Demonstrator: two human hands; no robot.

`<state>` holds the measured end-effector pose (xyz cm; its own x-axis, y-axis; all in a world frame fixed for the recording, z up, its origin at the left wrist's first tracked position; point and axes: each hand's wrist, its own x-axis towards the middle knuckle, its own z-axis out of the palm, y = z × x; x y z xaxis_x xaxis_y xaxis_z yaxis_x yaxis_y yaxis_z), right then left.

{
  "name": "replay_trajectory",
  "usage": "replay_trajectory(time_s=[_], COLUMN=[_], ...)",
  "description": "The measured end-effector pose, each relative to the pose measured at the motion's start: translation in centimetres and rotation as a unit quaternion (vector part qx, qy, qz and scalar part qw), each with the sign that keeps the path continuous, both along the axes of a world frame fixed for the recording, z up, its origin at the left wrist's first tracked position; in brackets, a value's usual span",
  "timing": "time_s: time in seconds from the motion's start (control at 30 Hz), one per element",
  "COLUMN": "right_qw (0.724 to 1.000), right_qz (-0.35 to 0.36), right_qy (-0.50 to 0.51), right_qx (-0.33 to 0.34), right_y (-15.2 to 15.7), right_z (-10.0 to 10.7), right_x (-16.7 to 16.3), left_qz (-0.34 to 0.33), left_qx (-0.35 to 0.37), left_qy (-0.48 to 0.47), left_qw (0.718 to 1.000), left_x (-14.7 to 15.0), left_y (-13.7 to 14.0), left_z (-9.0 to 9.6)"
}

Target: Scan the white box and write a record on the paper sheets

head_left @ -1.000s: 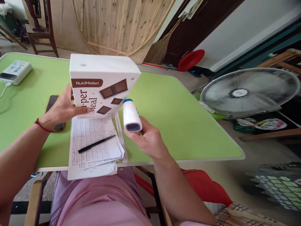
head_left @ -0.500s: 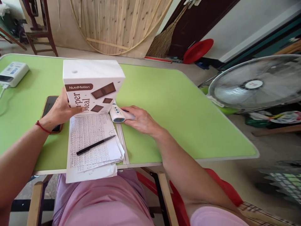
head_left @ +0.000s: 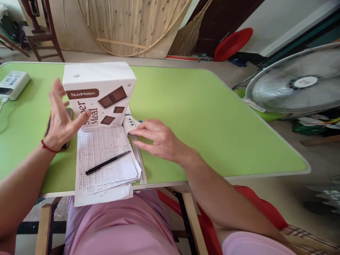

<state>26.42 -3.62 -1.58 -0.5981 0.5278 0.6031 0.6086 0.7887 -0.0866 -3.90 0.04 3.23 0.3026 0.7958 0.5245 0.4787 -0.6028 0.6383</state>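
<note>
A white NutriMotion box (head_left: 106,106) with brown bar pictures stands upright on the green table, at the far end of some handwritten sheets (head_left: 103,148). My left hand (head_left: 62,120) is open at the box's left side, fingers spread and thumb in front of the printed face; whether the thumb touches it I cannot tell. Beside the box's lower right corner lies a white handheld device with blue buttons (head_left: 129,122), perhaps an infrared thermometer. My right hand (head_left: 156,138) is open just over its handle, fingers apart and slightly blurred. A black pen (head_left: 107,163) rests across the sheets.
A phone (head_left: 47,124) lies partly under my left hand. At the table's (head_left: 186,106) far left sits a white power bank (head_left: 16,83) with a cable. Off the right edge stands a large fan (head_left: 300,81); a red basin (head_left: 233,44) is behind.
My left hand has loosened from the box and spread its fingers. My right hand has let go of the white device and lifted slightly. The view has shifted a little.
</note>
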Motion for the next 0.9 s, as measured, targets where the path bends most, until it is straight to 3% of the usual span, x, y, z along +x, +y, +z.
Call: replay_trajectory(time_s=[0.03,0.07,0.13,0.23,0.3,0.37,0.5,0.57,0.7,0.8,0.9], right_qw=[0.999,0.997,0.994,0.991,0.992,0.994,0.989,0.976,0.916,0.901,0.899], right_qz=[0.033,0.058,0.079,0.082,0.083,0.085,0.088,0.064,0.054,0.065,0.048], right_qy=[-0.019,-0.04,-0.081,-0.104,-0.091,-0.058,0.086,0.203,0.379,0.379,0.372], right_qx=[-0.006,-0.008,-0.01,-0.005,0.016,0.048,0.083,0.044,-0.121,-0.203,-0.227], right_y=[-0.4,-0.7,-1.0,-1.0,-0.8,-0.5,-0.4,-0.7,-1.5,-1.5,-1.1], right_z=[0.0,-0.2,-0.7,-1.5,-1.8,-1.8,-1.4,-1.5,-2.1,-2.4,-2.5], right_x=[-0.7,-1.3,-2.5,-3.5,-3.4,-3.0,-1.9,-1.9,-3.1,-4.0,-4.3], left_qz=[0.096,0.151,0.161,0.032,-0.05,-0.066,-0.027,-0.039,-0.124,-0.16,-0.175], left_qx=[0.117,0.22,0.355,0.293,0.37,0.369,0.292,0.272,0.253,0.227,0.207], left_qy=[-0.02,-0.036,-0.053,0.061,0.116,0.149,0.152,0.16,0.211,0.261,0.306], left_qw=[0.988,0.963,0.919,0.954,0.92,0.915,0.944,0.948,0.936,0.925,0.913], left_x=[-0.1,-0.1,0.1,1.1,1.9,2.5,2.7,2.4,2.4,2.8,3.2], left_y=[-0.3,-0.7,-1.4,-2.2,-2.4,-2.3,-2.0,-2.0,-1.9,-2.0,-2.1], left_z=[0.0,0.1,0.0,-0.5,-0.9,-1.2,-1.1,-0.9,-1.3,-2.0,-2.8])
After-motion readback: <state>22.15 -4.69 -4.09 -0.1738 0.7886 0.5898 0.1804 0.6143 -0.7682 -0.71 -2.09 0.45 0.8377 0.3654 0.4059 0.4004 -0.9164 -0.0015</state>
